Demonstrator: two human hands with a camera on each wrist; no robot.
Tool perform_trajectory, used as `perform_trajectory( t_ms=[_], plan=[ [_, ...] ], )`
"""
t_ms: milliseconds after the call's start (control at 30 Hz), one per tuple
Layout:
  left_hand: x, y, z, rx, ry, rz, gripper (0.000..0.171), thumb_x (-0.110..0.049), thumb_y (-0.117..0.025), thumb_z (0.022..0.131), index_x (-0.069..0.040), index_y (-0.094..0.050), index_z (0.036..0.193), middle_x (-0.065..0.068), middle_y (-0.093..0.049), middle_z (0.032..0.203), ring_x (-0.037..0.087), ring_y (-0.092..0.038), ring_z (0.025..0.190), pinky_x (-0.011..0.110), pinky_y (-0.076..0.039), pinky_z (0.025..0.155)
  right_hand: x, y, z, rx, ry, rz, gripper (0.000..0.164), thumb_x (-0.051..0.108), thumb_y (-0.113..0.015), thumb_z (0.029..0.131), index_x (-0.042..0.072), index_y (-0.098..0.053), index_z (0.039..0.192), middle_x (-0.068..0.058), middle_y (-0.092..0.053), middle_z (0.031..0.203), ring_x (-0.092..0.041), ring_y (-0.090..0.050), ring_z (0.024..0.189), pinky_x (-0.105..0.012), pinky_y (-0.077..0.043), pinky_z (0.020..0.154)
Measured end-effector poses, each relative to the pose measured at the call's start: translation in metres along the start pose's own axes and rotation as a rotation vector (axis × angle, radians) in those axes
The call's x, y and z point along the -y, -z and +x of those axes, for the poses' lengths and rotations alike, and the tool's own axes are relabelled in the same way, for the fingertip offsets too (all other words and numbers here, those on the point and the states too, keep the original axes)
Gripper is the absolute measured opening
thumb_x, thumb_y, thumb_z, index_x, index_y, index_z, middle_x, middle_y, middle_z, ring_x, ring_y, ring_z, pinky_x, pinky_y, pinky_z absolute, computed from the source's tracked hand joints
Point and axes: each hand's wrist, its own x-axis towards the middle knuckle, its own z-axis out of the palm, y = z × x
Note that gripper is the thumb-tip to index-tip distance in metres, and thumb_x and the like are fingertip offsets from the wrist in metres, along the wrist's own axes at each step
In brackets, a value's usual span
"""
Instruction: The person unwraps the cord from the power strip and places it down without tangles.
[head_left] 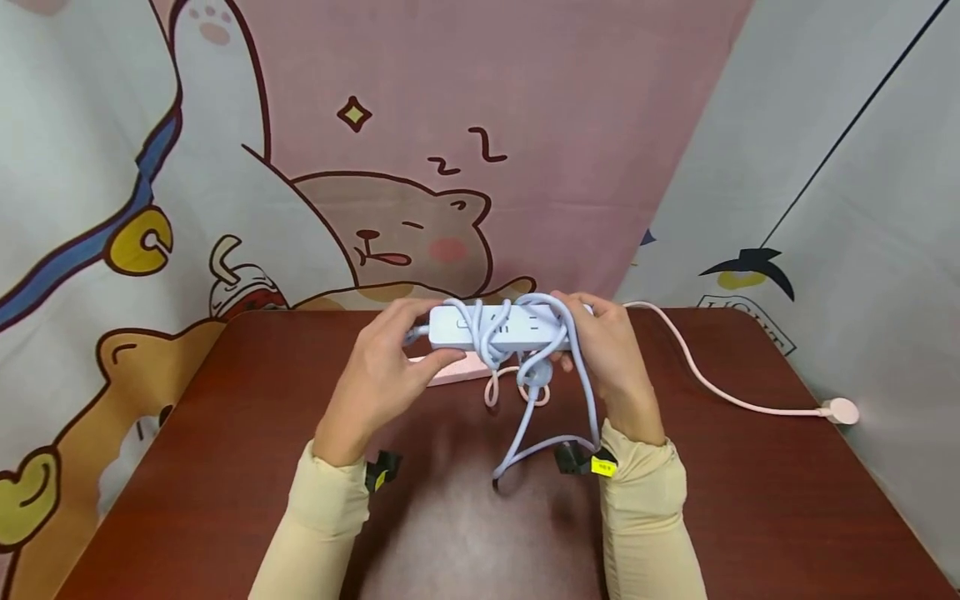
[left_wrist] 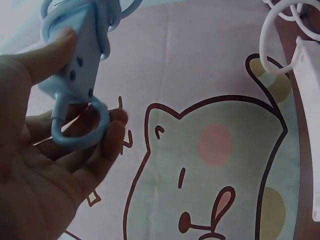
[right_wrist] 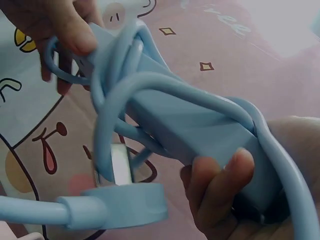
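Observation:
A white power strip [head_left: 444,328], bluish in the wrist views, is held up level above the table by both hands. Its own cord [head_left: 584,379] winds round its middle in several loops, and one loose loop hangs below. The round plug [right_wrist: 127,206] dangles under the strip beside the wound cord. My left hand [head_left: 381,367] grips the end where the cord comes out, thumb [left_wrist: 52,52] on one face and fingers behind. At the opposite end my right hand [head_left: 617,354] holds the strip, its fingertips [right_wrist: 235,167] curled against the underside.
Behind the held strip, a pink power strip [head_left: 455,372] lies on the dark red-brown table [head_left: 750,492]. A pink cord [head_left: 693,367] runs right to a round plug [head_left: 842,411] near the table's right side. A cartoon-printed cloth [head_left: 570,150] hangs behind the table.

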Motion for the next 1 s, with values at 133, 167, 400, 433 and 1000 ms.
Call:
perform_trajectory(
  t_ms=[133,167,400,433,1000],
  plan=[
    [0.009,-0.006,0.002,-0.074,-0.041,-0.028,0.055,-0.027,-0.089,0.080,-0.012,-0.066,0.128,0.001,-0.069,0.116,0.014,-0.065,0.102,0.033,-0.055,0.087,-0.004,-0.001,0.000,-0.015,-0.018,-0.039,0.035,0.041,-0.061,0.101,0.008,-0.069,0.092,0.003,-0.059,0.056,-0.010,-0.051,0.041,-0.023,-0.043,0.042],
    [0.011,-0.007,0.002,-0.083,-0.041,-0.037,0.055,-0.027,-0.088,0.080,-0.011,-0.066,0.128,0.001,-0.069,0.115,0.014,-0.066,0.102,0.034,-0.055,0.086,-0.005,-0.002,0.000,-0.009,-0.019,-0.036,0.037,0.042,-0.059,0.102,0.007,-0.068,0.094,0.003,-0.059,0.057,-0.011,-0.052,0.043,-0.024,-0.044,0.043],
    [0.021,-0.004,0.005,-0.130,-0.037,-0.105,0.057,-0.022,-0.087,0.082,-0.006,-0.065,0.132,0.006,-0.072,0.120,0.020,-0.069,0.107,0.041,-0.056,0.092,-0.007,-0.007,0.001,0.098,0.031,0.065,0.044,0.045,-0.043,0.108,0.006,-0.064,0.104,0.002,-0.063,0.065,-0.012,-0.058,0.054,-0.024,-0.048,0.048],
    [0.023,-0.003,0.006,-0.140,-0.042,-0.113,0.057,-0.022,-0.087,0.082,-0.005,-0.065,0.132,0.007,-0.072,0.120,0.021,-0.069,0.108,0.041,-0.056,0.093,-0.006,-0.006,0.001,0.110,0.042,0.086,0.047,0.046,-0.040,0.109,0.006,-0.064,0.107,0.002,-0.065,0.066,-0.012,-0.059,0.055,-0.025,-0.048,0.049],
    [0.045,0.011,0.009,-0.262,0.067,-0.129,0.053,-0.019,-0.089,0.079,-0.010,-0.069,0.128,0.009,-0.075,0.112,0.018,-0.067,0.099,0.017,-0.047,0.085,-0.026,-0.001,0.015,0.384,-0.076,-0.275,0.040,0.017,-0.056,0.103,-0.002,-0.056,0.138,-0.006,-0.073,0.111,-0.011,-0.070,0.090,-0.029,-0.058,0.082]
  ],
)
